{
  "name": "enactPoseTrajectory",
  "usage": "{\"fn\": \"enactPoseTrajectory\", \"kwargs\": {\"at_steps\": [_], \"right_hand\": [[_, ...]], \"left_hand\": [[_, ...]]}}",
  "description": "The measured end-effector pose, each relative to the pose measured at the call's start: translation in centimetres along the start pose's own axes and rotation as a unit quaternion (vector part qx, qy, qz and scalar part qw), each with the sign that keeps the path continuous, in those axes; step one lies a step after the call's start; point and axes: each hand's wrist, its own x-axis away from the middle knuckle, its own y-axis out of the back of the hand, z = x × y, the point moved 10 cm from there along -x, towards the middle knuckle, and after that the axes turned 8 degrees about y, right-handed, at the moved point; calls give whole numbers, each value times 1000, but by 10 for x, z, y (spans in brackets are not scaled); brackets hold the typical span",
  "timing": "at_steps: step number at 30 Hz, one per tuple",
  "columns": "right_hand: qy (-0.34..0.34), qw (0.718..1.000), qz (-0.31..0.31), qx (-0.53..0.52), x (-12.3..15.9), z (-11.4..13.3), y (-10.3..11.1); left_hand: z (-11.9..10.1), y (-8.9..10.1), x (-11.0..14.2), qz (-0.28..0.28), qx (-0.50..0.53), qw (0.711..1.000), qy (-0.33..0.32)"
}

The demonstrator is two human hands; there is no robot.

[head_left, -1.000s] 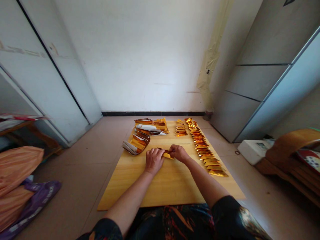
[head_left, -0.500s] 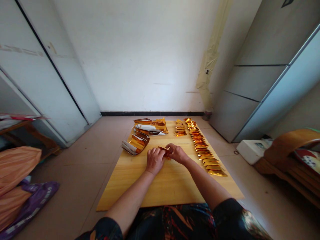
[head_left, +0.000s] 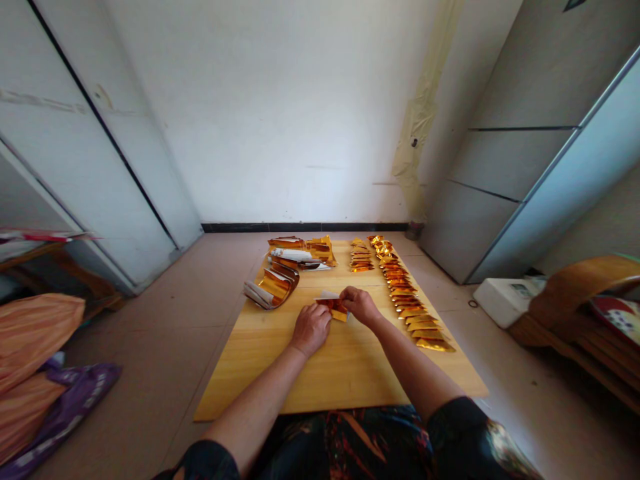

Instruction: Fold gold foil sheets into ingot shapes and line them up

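Note:
A small sheet of gold foil paper point(head_left: 340, 315) lies on the wooden board, partly folded, with a pale underside showing at its far edge. My left hand point(head_left: 313, 329) rests on the board with its fingers closed on the sheet's left end. The right edge of the sheet is pinched by my right hand point(head_left: 360, 305). The fingertips hide parts of both ends. To the right runs a long row of folded gold foil pieces point(head_left: 407, 300), overlapping one another. A shorter row of folded pieces point(head_left: 361, 257) sits at the far side.
Curled gold foil sheets point(head_left: 280, 283) and a rolled stack of foil paper point(head_left: 300, 255) lie at the board's far left. The wooden board point(head_left: 280, 383) spans the space before my lap. A white box point(head_left: 500, 303) stands right, an orange bag point(head_left: 37, 340) left.
The foil paper has been opened out flatter, and its pale side now shows. My right hand has shifted slightly right; the left has barely moved.

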Motion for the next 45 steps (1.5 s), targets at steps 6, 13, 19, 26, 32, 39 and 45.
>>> {"fn": "enactPoseTrajectory", "kwargs": {"at_steps": [6, 13, 19, 26, 32, 39, 45], "right_hand": [[-27, 999, 11, -26, 3, -14, -8], [-75, 996, 14, 55, 6, -26, -4], [-79, 991, 51, 98, 5, -21, -9], [49, 971, 57, 227, 22, 12, -12], [91, 964, 39, 246, 30, 15, -17], [-10, 986, 34, 164, 26, -1, -16], [60, 968, 68, 236, 31, 17, -23]], "left_hand": [[0, 1, 3, 12, 20, 1000, 1], [-2, -1, 3, 25, 16, 1000, 1], [3, 0, 5, 27, 5, 999, 23], [3, 0, 5, 13, 17, 1000, 8], [4, 4, 9, -13, 43, 999, -19], [2, 7, 11, -15, 61, 997, -36], [2, 9, 14, -20, 59, 997, -46]]}}
